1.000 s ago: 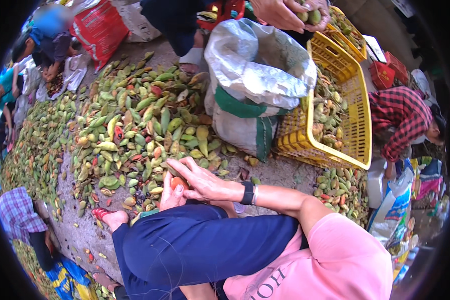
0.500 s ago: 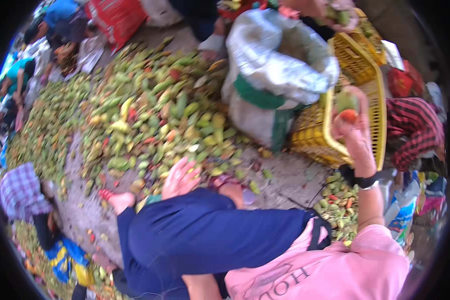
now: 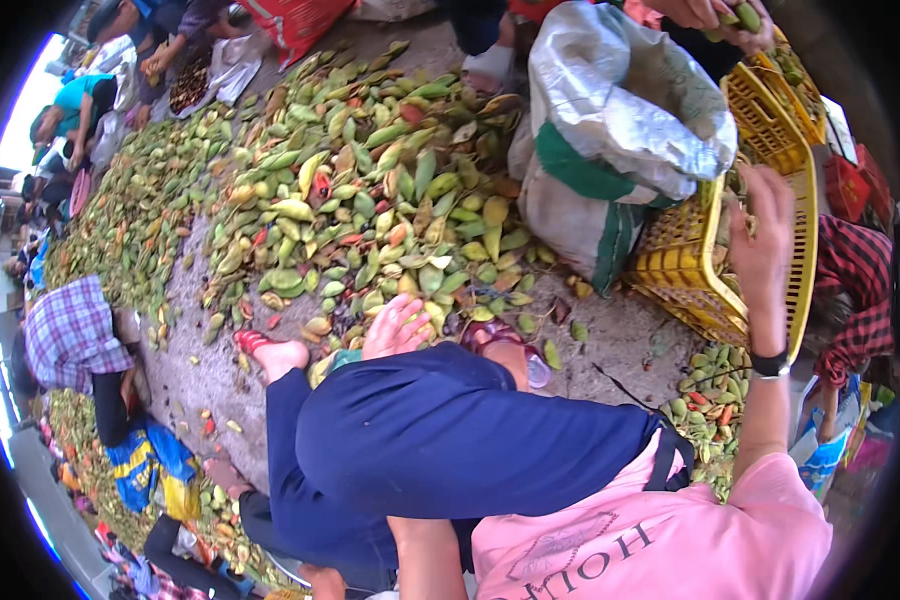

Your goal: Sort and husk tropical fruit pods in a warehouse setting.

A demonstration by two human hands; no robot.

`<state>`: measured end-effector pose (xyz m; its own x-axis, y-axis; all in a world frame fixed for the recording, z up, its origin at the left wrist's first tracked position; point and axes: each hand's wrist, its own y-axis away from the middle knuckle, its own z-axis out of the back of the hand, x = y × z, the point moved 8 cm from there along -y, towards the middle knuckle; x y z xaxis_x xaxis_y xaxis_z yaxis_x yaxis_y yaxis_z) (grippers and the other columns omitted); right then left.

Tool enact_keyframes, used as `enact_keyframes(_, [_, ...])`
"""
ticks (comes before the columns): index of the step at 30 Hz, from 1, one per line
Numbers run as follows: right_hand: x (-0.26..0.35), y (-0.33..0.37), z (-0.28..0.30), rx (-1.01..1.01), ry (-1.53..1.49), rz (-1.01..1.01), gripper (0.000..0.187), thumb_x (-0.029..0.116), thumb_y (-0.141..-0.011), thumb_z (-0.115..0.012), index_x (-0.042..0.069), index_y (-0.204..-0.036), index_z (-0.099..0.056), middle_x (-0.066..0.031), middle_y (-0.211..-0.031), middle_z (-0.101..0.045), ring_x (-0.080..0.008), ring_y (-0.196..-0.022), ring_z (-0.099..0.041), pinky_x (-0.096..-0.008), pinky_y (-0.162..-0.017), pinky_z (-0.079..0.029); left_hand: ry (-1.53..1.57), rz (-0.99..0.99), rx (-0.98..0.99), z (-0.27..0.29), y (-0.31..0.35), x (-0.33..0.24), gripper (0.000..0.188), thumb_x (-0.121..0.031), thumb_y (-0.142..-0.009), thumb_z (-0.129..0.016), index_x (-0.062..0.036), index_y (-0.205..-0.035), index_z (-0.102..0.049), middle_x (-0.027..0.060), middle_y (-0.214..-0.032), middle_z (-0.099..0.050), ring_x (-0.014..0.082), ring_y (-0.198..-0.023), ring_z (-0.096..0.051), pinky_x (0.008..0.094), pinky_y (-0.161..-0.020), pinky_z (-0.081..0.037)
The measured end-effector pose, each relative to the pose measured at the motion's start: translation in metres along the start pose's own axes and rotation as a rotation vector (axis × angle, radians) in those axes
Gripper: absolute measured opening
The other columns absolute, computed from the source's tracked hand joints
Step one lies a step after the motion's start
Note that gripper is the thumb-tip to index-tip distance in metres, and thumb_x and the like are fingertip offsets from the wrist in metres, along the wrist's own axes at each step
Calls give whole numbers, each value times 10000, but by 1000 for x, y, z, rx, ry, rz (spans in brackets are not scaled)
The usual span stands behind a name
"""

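Note:
My right hand [image 3: 765, 225], with a dark band on the wrist, reaches over the yellow plastic crate [image 3: 802, 260]. Its fingers are stretched out, and I see nothing in them. Beyond my bent knee my left hand [image 3: 395, 325] shows with fingers apart and palm partly visible, beside the near edge of a wide heap of green and yellow pods [image 3: 370, 180]. My leg hides the left wrist. A white woven sack [image 3: 570, 215] with green bands stands open between the heap and the crate.
A second yellow crate [image 3: 785, 95] sits behind the first. Loose pods [image 3: 710, 410] lie by my right side. Other people work around the heap: a plaid-clothed person [image 3: 70, 335] at left, another in red-and-black checks [image 3: 855, 290] at right. A red sack [image 3: 295, 25] stands at the back.
My right hand has let go of the green and red pod it held over the crate, and its fingers have straightened. My left hand stays open near the heap. The whole view has shifted.

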<state>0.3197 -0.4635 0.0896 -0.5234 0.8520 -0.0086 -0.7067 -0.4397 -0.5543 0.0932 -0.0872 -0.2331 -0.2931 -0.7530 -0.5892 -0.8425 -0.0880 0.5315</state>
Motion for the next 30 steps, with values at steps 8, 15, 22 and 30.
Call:
enact_keyframes(8, [208, 72, -301, 517, -492, 274, 461, -18, -762, -552, 118, -1198, -492, -285, -1318, -385, -488, -1178, -415, -528, -885, -471, -33, 124, -50, -6, -1, 25, 497, -307, -997, -527, -75, -1408, -372, 137, -1343, -509, 301, -1198, -545, 473, -1012, -457])
enact_keyframes(15, [193, 84, -359, 672, -718, 52, 460, 61, -819, -600, 125, -1265, -509, -187, -1168, -515, -364, -1048, -526, -442, -832, -487, -142, 99, -94, -17, -5, 23, 441, -316, -1005, -514, -74, -1366, -437, 114, -1283, -562, 242, -1123, -604, 395, -936, -510])
enact_keyframes(22, [187, 131, -347, 1069, -2050, -1135, 301, 159, -980, -531, 80, -1270, -508, -109, -1135, -616, -198, -881, -645, -282, -659, -529, -239, 49, -36, -48, -20, 24, 394, -277, -1010, -505, -77, -1346, -458, 84, -1252, -580, 156, -1031, -593, 308, -850, -490])
enact_keyframes(30, [245, 121, -293, 1257, -2429, -805, 315, 207, -952, -612, 52, -1222, -565, -133, -1220, -621, -231, -1135, -607, -369, -1005, -462, -207, -44, -63, -62, -16, 11, 444, -337, -1015, -488, -47, -1347, -441, 114, -1225, -586, 178, -1022, -620, 318, -863, -500])
